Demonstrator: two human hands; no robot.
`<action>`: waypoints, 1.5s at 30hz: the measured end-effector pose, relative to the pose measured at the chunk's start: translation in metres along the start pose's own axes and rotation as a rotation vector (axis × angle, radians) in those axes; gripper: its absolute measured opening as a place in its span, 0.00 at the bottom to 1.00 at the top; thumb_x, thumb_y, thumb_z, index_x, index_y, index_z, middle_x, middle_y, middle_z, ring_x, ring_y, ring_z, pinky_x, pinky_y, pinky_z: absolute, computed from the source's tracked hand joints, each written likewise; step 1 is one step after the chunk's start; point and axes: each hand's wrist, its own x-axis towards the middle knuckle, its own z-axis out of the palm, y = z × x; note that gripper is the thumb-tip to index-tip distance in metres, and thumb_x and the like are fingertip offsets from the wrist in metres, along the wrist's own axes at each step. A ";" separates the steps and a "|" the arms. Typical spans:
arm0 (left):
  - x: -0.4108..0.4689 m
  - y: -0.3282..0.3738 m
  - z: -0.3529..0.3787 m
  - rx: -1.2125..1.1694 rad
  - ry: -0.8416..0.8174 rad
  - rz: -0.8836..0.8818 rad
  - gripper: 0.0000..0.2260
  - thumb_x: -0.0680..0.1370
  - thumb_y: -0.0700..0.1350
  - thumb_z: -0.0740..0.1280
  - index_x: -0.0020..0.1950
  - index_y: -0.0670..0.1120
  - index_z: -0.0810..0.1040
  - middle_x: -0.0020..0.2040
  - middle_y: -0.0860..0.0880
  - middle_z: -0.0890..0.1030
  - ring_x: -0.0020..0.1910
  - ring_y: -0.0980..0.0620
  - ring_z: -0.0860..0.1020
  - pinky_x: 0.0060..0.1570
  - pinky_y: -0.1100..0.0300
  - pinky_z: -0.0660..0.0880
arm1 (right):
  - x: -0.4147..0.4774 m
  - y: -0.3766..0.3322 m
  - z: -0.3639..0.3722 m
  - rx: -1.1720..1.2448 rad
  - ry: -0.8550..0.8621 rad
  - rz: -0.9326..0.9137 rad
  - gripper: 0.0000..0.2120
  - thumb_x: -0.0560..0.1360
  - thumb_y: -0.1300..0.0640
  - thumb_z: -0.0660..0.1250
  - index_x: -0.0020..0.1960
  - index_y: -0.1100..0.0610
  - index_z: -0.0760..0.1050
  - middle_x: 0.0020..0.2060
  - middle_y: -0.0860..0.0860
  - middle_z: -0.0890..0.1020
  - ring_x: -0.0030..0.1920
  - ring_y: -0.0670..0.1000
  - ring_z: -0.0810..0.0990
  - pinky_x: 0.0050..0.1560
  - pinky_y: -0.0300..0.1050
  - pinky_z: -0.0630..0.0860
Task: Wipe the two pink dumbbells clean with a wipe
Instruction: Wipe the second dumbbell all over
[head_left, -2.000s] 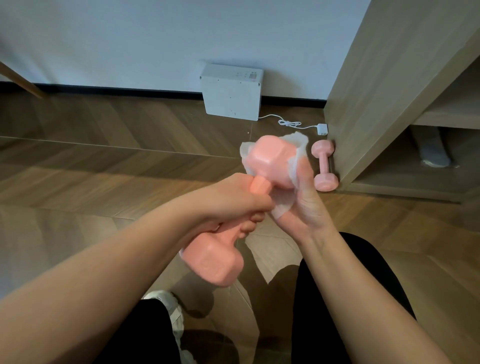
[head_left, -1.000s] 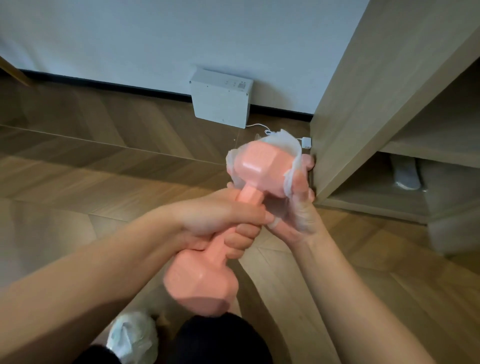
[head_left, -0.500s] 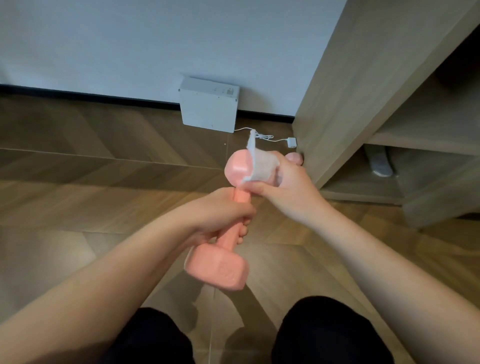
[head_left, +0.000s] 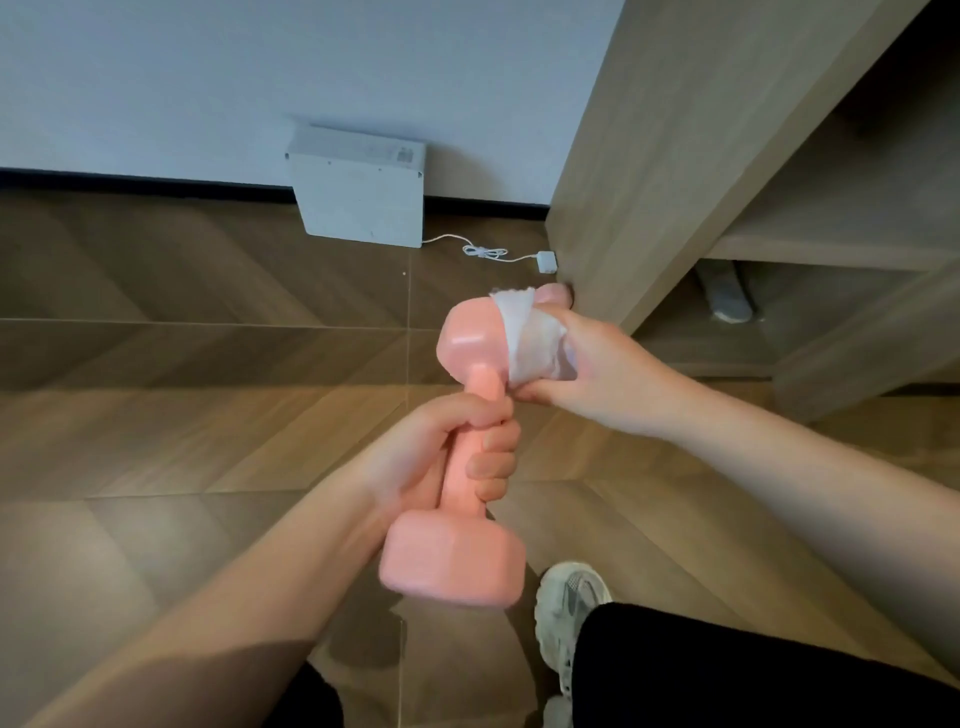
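While the person stands over the wooden floor (head_left: 208, 364), with a pale shoe (head_left: 569, 603) and a dark trouser leg (head_left: 727, 675) nearest the viewer, the pink dumbbell (head_left: 460, 480) is held in the air in front of them, near head low and far head raised toward the cabinet; the left hand (head_left: 431, 457) is closed in a fist round the handle, thumb laid over the fingers, and appears to bear the whole weight; the right hand (head_left: 608, 374) cups the right side of the far head, fingers and thumb curled round a white wipe (head_left: 530, 338) pressed against the pink surface.

Step in hand, as I judge it: wiping the far head. To do it well, the left grip should be firm and turn the handle a little at a time, so that each face comes under the wipe; the right hand should spread the wipe flat rather than bunched, and carry it over the end face and into the neck where head meets handle; the left side of this head lies bare; the handle under the fist and the near head will call for a change of grip.

Just past the wipe, at the foot of the wooden cabinet (head_left: 649, 156), a small pink shape (head_left: 553, 295) shows; whether it is the second dumbbell or a fingertip I cannot tell; farther off, a white cable (head_left: 485, 252) runs along the floor to a white box (head_left: 363, 192) against the wall.
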 end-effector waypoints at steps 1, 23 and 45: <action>0.002 0.000 0.002 0.019 0.011 0.034 0.05 0.75 0.36 0.60 0.41 0.44 0.67 0.28 0.49 0.67 0.21 0.56 0.66 0.21 0.64 0.66 | 0.000 -0.001 -0.004 0.010 -0.038 0.040 0.29 0.69 0.57 0.77 0.62 0.40 0.67 0.49 0.35 0.79 0.54 0.35 0.76 0.51 0.26 0.69; -0.034 -0.003 0.006 0.235 -0.029 -0.061 0.04 0.77 0.41 0.62 0.42 0.43 0.70 0.30 0.46 0.72 0.24 0.51 0.73 0.26 0.60 0.75 | -0.033 -0.064 -0.011 -0.222 0.074 -0.020 0.16 0.66 0.50 0.74 0.51 0.46 0.71 0.41 0.47 0.80 0.46 0.47 0.75 0.43 0.40 0.70; -0.039 -0.017 0.012 0.593 0.496 0.211 0.06 0.73 0.32 0.64 0.41 0.42 0.73 0.25 0.47 0.69 0.22 0.53 0.68 0.23 0.63 0.68 | -0.025 -0.073 0.015 -0.225 0.166 -0.181 0.19 0.63 0.57 0.77 0.48 0.46 0.72 0.32 0.38 0.72 0.35 0.38 0.72 0.45 0.42 0.63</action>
